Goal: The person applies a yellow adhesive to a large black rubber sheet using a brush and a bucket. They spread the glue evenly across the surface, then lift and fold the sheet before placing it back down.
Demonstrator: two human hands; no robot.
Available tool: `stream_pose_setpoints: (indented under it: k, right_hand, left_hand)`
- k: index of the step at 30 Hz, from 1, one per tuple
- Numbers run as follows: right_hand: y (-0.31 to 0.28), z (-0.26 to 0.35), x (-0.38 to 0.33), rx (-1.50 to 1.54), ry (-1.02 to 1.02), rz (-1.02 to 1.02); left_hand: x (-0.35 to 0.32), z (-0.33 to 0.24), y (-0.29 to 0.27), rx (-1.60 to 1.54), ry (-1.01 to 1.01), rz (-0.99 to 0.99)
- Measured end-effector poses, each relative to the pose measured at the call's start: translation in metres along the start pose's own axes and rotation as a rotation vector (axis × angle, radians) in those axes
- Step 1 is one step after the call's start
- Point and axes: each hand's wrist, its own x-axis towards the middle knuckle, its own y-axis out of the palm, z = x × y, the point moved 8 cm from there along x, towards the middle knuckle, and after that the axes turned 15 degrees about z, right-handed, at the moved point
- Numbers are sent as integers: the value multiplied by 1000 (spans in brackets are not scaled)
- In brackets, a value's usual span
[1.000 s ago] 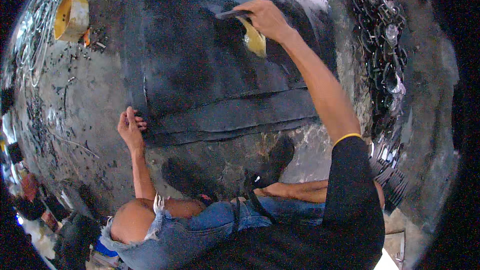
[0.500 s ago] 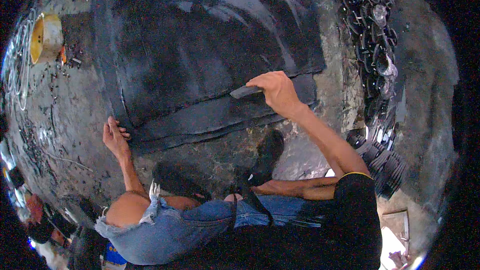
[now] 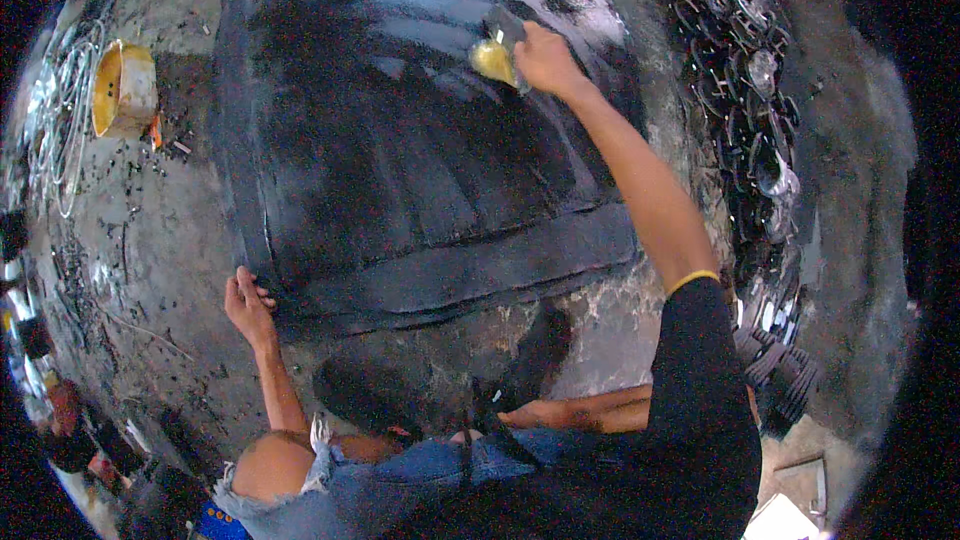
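A large black sheet (image 3: 400,180), probably rubber, lies on the floor in front of me, its upper face streaked and shiny. My right hand (image 3: 552,60) is over its far part, closed on a flat dark scraper (image 3: 508,25). Against that tool shows a glossy yellow blob (image 3: 492,60), which looks like glue; I cannot tell how much of it is on the tool or on the sheet. At the near left corner, my left hand (image 3: 250,308) lies beside the sheet's edge with its fingers apart, one pointing up. Its fingertips are at or close to that edge.
A yellow-stained bucket (image 3: 125,90) lies to the left, beside a coil of clear line (image 3: 65,130) and scattered black crumbs. Along the right runs a long heap of black loops (image 3: 750,90). Ribbed dark strips (image 3: 780,365) are nearer me. My feet are just below the sheet.
My right hand has moved from the sheet's near edge to its far part, carrying the scraper. The yellow blob has come into sight. My left hand stays at the corner; the whole view has shifted.
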Motion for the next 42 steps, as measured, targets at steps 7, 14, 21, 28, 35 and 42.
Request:
stream_pose_setpoints:
  k: [7,14,21,28,35,42]
  right_hand:
    - [25,72,54,-437,-609,173]
    - [20,10,-174,-324,-422,286]
    - [27,-3,-265,-391,-190,218]
    - [-72,67,-184,84,87,384]
    - [-109,379,-23,589,-346,568]
    - [44,560,117,160,-826,395]
  left_hand:
    - [7,5,-5,54,25,-57]
    - [8,16,-30,167,-45,-27]
    - [8,11,-13,44,-21,-35]
    - [7,22,1,-18,131,-59]
    - [-16,35,-39,-295,238,-181]
    - [-18,-14,-21,240,301,-209]
